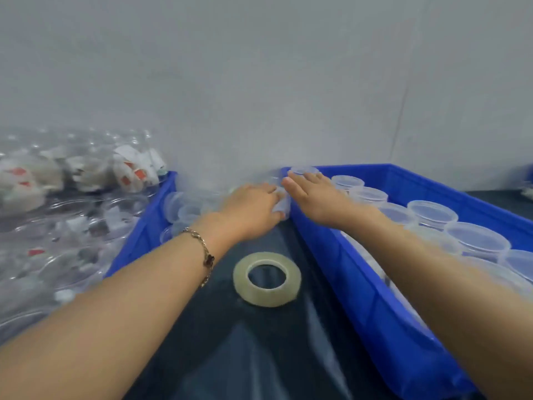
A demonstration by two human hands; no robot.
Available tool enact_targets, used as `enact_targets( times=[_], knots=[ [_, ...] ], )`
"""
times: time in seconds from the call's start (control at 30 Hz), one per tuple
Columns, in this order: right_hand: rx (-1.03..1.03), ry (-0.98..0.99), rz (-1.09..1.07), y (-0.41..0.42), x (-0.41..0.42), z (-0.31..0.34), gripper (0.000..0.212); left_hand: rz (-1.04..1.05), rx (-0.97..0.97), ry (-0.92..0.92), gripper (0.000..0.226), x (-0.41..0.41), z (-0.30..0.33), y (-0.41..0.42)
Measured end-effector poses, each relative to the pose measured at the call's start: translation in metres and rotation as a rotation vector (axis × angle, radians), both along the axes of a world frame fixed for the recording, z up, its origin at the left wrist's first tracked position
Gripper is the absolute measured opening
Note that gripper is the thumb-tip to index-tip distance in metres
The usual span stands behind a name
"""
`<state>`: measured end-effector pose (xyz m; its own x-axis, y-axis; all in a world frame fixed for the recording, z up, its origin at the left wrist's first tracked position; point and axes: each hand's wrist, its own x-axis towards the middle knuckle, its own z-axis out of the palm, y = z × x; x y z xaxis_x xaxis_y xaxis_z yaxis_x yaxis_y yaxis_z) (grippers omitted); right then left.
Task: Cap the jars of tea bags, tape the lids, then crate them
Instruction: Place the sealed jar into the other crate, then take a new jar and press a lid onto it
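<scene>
Both arms reach far forward over the dark table. My left hand (253,207) curls around a small clear jar (282,205) standing between the two blue crates. My right hand (313,194) lies flat with fingers together, its palm against the jar's right side and top. The blur hides whether the jar carries a lid. A roll of clear tape (267,279) lies flat on the table, nearer to me, between my forearms. The right blue crate (372,287) holds several capped clear jars (432,212) in rows.
The left blue crate (144,226) holds several loose clear lids (184,210). Left of it lies a heap of clear jars with tea bags (86,180). A grey wall stands close behind. A dark plastic sheet (245,356) covers the table.
</scene>
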<state>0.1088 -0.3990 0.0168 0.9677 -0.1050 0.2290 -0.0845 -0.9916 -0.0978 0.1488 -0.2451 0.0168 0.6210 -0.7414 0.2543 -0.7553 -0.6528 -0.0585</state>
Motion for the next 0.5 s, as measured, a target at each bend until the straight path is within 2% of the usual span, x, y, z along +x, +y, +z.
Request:
enact_targets(
  times=[0.1, 0.23, 0.3, 0.37, 0.5],
  knots=[
    [0.053, 0.075, 0.080, 0.060, 0.019, -0.005, 0.051, 0.136, -0.056, 0.018, 0.044, 0.011, 0.001, 0.077],
    [-0.073, 0.162, 0.277, 0.125, 0.033, -0.018, 0.052, 0.364, -0.034, 0.050, 0.039, 0.017, -0.010, 0.176],
    [0.023, 0.183, 0.350, 0.153, 0.037, -0.023, 0.053, 0.469, -0.091, 0.134, 0.034, 0.018, -0.015, 0.220],
    [0.121, 0.214, 0.408, 0.183, 0.036, -0.029, 0.058, 0.520, -0.112, 0.205, 0.033, 0.015, -0.020, 0.252],
    [0.141, 0.240, 0.495, 0.234, 0.032, -0.037, 0.058, 0.505, -0.113, 0.246, 0.036, 0.006, -0.029, 0.283]
  ],
)
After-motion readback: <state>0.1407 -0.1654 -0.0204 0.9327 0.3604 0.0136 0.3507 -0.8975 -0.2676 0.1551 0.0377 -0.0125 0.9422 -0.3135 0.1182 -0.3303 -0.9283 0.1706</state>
